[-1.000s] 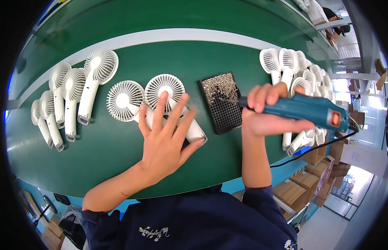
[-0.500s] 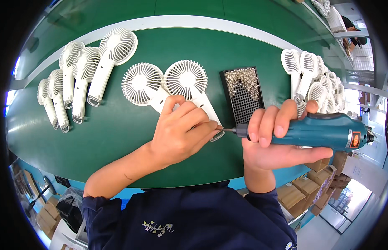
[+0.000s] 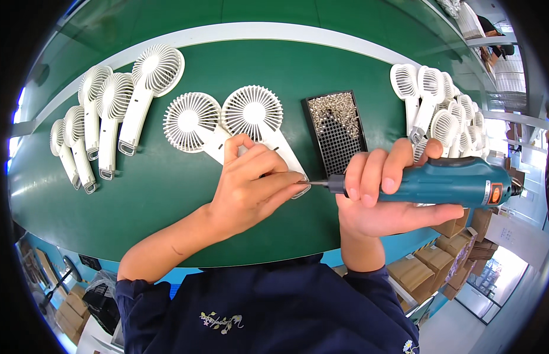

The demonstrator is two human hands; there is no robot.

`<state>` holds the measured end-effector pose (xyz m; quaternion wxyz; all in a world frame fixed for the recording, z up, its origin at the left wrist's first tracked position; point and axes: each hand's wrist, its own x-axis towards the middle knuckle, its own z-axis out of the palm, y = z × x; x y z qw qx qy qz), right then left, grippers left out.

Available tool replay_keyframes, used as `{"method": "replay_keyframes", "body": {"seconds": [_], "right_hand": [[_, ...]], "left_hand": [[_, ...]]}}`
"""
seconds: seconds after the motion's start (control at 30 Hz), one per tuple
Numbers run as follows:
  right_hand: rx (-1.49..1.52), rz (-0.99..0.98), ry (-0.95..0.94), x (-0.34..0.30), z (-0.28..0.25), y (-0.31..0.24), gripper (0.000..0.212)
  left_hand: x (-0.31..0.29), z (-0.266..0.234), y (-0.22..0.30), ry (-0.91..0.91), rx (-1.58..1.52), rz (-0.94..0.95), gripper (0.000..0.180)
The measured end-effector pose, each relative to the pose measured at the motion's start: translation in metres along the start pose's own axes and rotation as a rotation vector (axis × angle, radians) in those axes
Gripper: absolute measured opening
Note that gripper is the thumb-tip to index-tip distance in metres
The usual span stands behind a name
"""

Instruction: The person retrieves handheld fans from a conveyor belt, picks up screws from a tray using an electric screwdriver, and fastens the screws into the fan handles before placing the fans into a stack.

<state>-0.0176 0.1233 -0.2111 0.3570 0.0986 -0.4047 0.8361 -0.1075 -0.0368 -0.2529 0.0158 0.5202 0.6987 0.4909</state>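
My right hand (image 3: 375, 206) grips a teal electric screwdriver (image 3: 443, 182), held level with its bit (image 3: 316, 183) pointing left. At the bit's tip, the thumb and fingers of my left hand (image 3: 245, 186) are pinched together; whatever they hold is too small to make out. Beneath and just beyond that hand, two white handheld fans lie side by side on the green table. The left fan (image 3: 192, 121) has its handle partly hidden by my fingers, while the right fan (image 3: 252, 112) stretches its handle toward the bit. A black tray (image 3: 310, 127) of small metal screws (image 3: 339, 109) lies beyond the screwdriver.
Several white fans (image 3: 115, 97) lie in a group at the table's left. Another cluster of fans (image 3: 445, 127) is heaped at the right. A white strip (image 3: 257, 29) crosses the far part of the green table (image 3: 168, 218). Cardboard boxes (image 3: 413, 274) stand below at the right.
The table and everything on it sit slightly farther left in the picture. Both hands keep the same pose, with the bit's tip still at my left fingertips.
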Motion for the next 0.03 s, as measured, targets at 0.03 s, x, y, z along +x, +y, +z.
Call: {"method": "replay_keyframes", "body": {"seconds": [0.03], "right_hand": [[-0.002, -0.001, 0.0, 0.0, -0.0004, -0.0007, 0.08]], "left_hand": [[-0.0002, 0.0, 0.0001, -0.006, 0.006, 0.001, 0.017]]}}
